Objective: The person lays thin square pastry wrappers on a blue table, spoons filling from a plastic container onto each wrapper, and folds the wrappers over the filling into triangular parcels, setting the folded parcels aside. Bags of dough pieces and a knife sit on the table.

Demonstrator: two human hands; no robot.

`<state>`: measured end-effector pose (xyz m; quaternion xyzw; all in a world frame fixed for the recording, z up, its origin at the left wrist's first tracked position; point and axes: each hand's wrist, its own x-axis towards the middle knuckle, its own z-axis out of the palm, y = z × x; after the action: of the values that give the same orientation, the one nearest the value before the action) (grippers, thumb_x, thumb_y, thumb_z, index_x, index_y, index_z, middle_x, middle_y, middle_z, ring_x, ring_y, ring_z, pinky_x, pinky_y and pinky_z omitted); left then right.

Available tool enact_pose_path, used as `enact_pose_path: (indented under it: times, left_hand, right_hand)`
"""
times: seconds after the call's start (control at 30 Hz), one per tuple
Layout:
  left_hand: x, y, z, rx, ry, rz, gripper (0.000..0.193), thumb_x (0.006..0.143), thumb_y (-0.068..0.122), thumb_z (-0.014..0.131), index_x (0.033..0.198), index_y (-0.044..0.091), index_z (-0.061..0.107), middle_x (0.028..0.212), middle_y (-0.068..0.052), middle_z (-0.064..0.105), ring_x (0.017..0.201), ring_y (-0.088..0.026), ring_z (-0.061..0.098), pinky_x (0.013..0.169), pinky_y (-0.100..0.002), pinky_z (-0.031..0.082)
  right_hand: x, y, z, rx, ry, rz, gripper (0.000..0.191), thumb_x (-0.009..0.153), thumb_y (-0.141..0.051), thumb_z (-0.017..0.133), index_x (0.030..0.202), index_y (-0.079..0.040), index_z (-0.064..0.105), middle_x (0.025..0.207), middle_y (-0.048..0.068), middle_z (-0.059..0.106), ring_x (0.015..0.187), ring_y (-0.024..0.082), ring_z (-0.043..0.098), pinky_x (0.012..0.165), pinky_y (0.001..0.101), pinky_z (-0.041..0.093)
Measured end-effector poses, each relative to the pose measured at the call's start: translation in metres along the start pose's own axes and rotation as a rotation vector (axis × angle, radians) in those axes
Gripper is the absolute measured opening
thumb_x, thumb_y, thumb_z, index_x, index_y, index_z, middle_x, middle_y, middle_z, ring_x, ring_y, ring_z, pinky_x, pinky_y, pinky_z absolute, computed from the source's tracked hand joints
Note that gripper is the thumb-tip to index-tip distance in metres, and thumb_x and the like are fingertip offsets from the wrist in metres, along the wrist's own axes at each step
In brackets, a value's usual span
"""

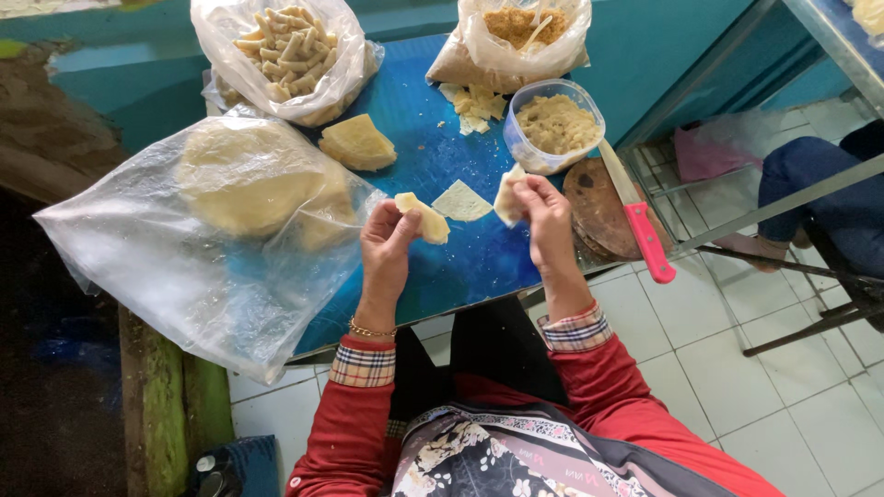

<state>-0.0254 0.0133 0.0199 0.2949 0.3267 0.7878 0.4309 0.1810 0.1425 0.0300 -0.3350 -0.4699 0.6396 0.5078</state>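
Note:
My left hand (387,241) holds a rolled, pale yellow wrapper piece (424,219) above the blue table (414,147). My right hand (543,213) pinches another pale wrapper (507,197) close to a clear plastic tub of yellowish filling (555,124). A flat triangular wrapper (461,201) lies on the table between my hands. A stack of wrapper triangles (357,142) rests further back.
A large clear bag with a round of dough sheets (241,184) lies left. At the back stand a bag of finished rolls (290,51) and a bag of brown crumbs (523,32). A pink-handled knife (637,221) lies on a round wooden board (594,202). Another person's leg (810,175) is at right.

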Motion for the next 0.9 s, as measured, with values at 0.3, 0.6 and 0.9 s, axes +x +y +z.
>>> enact_pose_path:
  times: [0.3, 0.6, 0.9]
  left_hand:
    - [0.001, 0.0, 0.0, 0.052, 0.035, 0.04, 0.01, 0.098, 0.006, 0.072, 0.106, 0.004, 0.067, 0.101, -0.003, 0.072, 0.09, -0.009, 0.068, 0.08, -0.026, 0.057]
    - [0.001, -0.003, 0.005, 0.134, -0.063, -0.025, 0.011, 0.094, 0.005, 0.075, 0.101, 0.004, 0.067, 0.096, 0.0, 0.071, 0.084, -0.005, 0.066, 0.074, -0.023, 0.055]
    - [0.0, -0.006, 0.003, 0.131, -0.191, -0.165, 0.01, 0.098, 0.012, 0.072, 0.093, 0.008, 0.065, 0.089, 0.004, 0.069, 0.079, -0.002, 0.061, 0.069, -0.02, 0.05]
  right_hand:
    - [-0.05, -0.002, 0.05, -1.286, -0.296, -0.756, 0.025, 0.09, -0.024, 0.077, 0.11, -0.01, 0.076, 0.112, 0.008, 0.072, 0.106, 0.03, 0.067, 0.089, 0.0426, 0.053]
    - [-0.051, -0.004, 0.047, -0.96, -0.169, -0.718, 0.02, 0.095, -0.015, 0.079, 0.114, -0.011, 0.075, 0.127, 0.009, 0.069, 0.117, 0.026, 0.065, 0.097, 0.0372, 0.054]
    - [-0.046, 0.015, 0.041, -0.189, -0.363, 0.044, 0.02, 0.097, -0.008, 0.072, 0.116, -0.006, 0.068, 0.104, 0.005, 0.071, 0.089, 0.009, 0.065, 0.072, 0.0257, 0.051]
